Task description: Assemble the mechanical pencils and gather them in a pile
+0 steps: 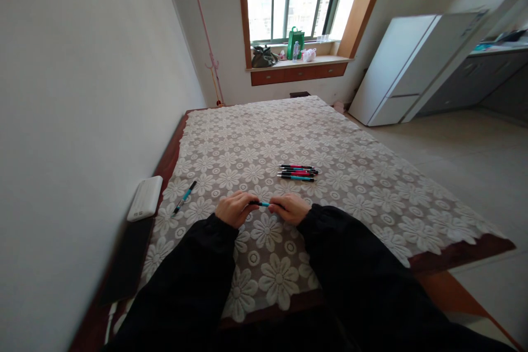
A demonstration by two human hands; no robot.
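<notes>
A teal and black pen point(264, 204) lies level between my two hands, just over the near part of the table. My left hand point(236, 209) is closed on its black left end. Fingers of my right hand point(292, 208) pinch the other end, so only the teal middle and some black show. Beyond my right hand, several pens point(296, 174) with red, teal and black barrels lie side by side in a small group. Another teal and black pen point(185, 198) rests alone, slanted, to the left of my left hand.
A flowered lace tablecloth point(256, 148) covers the wooden table. Along the left edge are a white power bank point(144, 198) and a dark flat device point(127, 258) with a white cable point(110, 320). The wall point(82, 93) stands close on the left.
</notes>
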